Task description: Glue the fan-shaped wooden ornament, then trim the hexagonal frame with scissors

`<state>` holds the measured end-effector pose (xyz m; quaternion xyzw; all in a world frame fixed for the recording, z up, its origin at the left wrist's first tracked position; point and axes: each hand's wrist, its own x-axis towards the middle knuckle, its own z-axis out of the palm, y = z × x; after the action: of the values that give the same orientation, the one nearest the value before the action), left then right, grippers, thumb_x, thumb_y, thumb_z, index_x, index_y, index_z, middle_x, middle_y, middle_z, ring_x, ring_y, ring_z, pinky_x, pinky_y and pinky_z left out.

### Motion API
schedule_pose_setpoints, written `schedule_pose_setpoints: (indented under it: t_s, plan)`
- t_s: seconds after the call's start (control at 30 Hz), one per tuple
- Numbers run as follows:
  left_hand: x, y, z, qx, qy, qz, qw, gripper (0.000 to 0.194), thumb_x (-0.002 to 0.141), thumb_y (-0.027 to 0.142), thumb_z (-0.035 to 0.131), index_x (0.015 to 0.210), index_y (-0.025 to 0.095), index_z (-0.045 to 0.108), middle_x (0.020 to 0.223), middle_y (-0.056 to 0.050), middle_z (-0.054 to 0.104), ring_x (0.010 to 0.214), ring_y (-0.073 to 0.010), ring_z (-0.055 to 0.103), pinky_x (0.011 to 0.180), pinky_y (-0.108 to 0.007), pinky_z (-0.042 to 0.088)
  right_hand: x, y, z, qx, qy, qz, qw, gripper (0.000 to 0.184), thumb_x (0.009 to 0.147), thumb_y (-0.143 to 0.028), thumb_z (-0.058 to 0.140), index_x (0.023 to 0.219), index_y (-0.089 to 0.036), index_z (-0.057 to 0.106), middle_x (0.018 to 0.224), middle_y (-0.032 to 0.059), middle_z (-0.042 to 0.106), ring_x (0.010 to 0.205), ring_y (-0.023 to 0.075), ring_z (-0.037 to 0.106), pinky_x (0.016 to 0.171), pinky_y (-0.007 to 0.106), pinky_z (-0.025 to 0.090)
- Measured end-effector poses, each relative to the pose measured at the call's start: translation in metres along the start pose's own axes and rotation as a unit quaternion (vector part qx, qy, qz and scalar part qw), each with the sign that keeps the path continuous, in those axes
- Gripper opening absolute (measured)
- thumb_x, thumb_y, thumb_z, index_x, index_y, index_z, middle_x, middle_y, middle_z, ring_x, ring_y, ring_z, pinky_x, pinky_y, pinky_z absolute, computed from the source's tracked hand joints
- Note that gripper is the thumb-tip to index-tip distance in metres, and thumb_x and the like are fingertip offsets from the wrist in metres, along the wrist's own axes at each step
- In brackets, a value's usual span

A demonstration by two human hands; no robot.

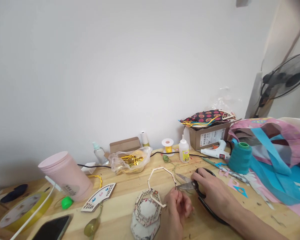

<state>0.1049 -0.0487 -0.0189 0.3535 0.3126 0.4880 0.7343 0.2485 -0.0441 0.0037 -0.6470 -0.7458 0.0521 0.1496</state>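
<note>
My left hand [177, 206] is closed in a pinch on the edge of a thin, pale octagonal frame [149, 183]. Any thread between those fingertips is too small to make out. My right hand [213, 191] grips black-handled scissors [188, 185], their blades parted and the lower tip close to my left fingertips. Below the frame, left of my left hand, lies a stack of pale lattice-edged octagonal pieces [146, 210]. A green thread bundle [166, 159] trails a strand toward the scissors.
A glue bottle [184, 151], yellow thread spool [167, 145] and glue gun [216, 150] stand behind. At right are a teal thread cone [240, 159] and pink-blue bag [277, 143]. Leftward are a pink canister [67, 176], fan-shaped piece [99, 197] and phone [52, 228].
</note>
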Motion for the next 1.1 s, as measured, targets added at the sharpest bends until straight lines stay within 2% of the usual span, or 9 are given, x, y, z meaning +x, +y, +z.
schedule_pose_setpoints:
  t_s: [0.2, 0.37, 0.5, 0.7, 0.83, 1.0, 1.1]
  plan:
    - [0.002, 0.004, 0.005, 0.004, -0.004, -0.011, 1.000, 0.028, 0.067, 0.039, 0.047, 0.049, 0.021, 0.036, 0.045, 0.006, 0.044, 0.043, -0.0080, 0.032, 0.057, -0.029, 0.036, 0.001, 0.001, 0.006, 0.029, 0.007, -0.006, 1.000, 0.026, 0.061, -0.004, 0.043, 0.078, -0.021, 0.052, 0.081, 0.0035, 0.051, 0.067, 0.0164, 0.049, 0.053, 0.024, 0.028]
    - [0.006, 0.005, 0.006, 0.018, -0.013, -0.049, 0.999, 0.028, 0.060, 0.046, 0.049, 0.052, 0.020, 0.042, 0.042, 0.006, 0.044, 0.039, -0.0067, 0.032, 0.053, -0.027, 0.034, 0.001, 0.004, 0.007, 0.050, 0.000, -0.009, 0.999, 0.029, 0.058, -0.001, 0.041, 0.077, -0.021, 0.052, 0.079, 0.0029, 0.051, 0.065, 0.0154, 0.049, 0.053, 0.024, 0.027]
    - [0.008, 0.005, 0.003, 0.052, -0.015, -0.033, 0.998, 0.029, 0.059, 0.046, 0.050, 0.053, 0.019, 0.044, 0.041, 0.006, 0.043, 0.038, -0.0069, 0.031, 0.052, -0.028, 0.034, 0.000, 0.004, 0.007, 0.053, -0.003, -0.017, 0.998, 0.027, 0.059, -0.002, 0.041, 0.075, -0.021, 0.052, 0.079, 0.0026, 0.051, 0.063, 0.0147, 0.047, 0.052, 0.023, 0.026]
    - [0.003, 0.006, -0.002, 0.121, -0.001, 0.018, 0.992, 0.023, 0.070, 0.035, 0.042, 0.053, 0.021, 0.039, 0.040, 0.007, 0.039, 0.041, -0.0085, 0.031, 0.053, -0.027, 0.033, -0.001, 0.000, 0.001, 0.063, -0.015, -0.019, 0.998, 0.027, 0.057, -0.002, 0.043, 0.074, -0.021, 0.052, 0.077, 0.0022, 0.050, 0.065, 0.0149, 0.047, 0.053, 0.023, 0.026]
    - [0.000, 0.006, -0.007, 0.169, 0.010, 0.043, 0.985, 0.026, 0.077, 0.030, 0.035, 0.053, 0.022, 0.037, 0.039, 0.008, 0.035, 0.041, -0.0097, 0.031, 0.052, -0.027, 0.032, -0.003, -0.002, -0.003, 0.062, -0.020, -0.027, 0.997, 0.026, 0.056, -0.001, 0.042, 0.071, -0.021, 0.049, 0.074, 0.0009, 0.049, 0.061, 0.0133, 0.045, 0.051, 0.022, 0.025]
    - [0.000, 0.002, -0.010, 0.186, 0.012, 0.050, 0.981, 0.032, 0.079, 0.035, 0.036, 0.049, 0.023, 0.033, 0.038, 0.006, 0.036, 0.041, -0.0107, 0.032, 0.051, -0.028, 0.033, -0.003, -0.003, -0.001, 0.043, -0.024, -0.026, 0.998, 0.027, 0.056, 0.000, 0.043, 0.072, -0.020, 0.051, 0.074, 0.0005, 0.050, 0.060, 0.0124, 0.045, 0.050, 0.022, 0.024]
    - [0.001, 0.000, -0.009, 0.178, 0.016, 0.038, 0.983, 0.035, 0.078, 0.040, 0.038, 0.048, 0.023, 0.036, 0.039, 0.004, 0.041, 0.043, -0.0120, 0.037, 0.054, -0.028, 0.034, -0.001, -0.004, 0.003, 0.017, -0.017, -0.004, 1.000, 0.026, 0.059, 0.000, 0.043, 0.073, -0.020, 0.053, 0.075, 0.0013, 0.051, 0.060, 0.0127, 0.046, 0.050, 0.023, 0.022]
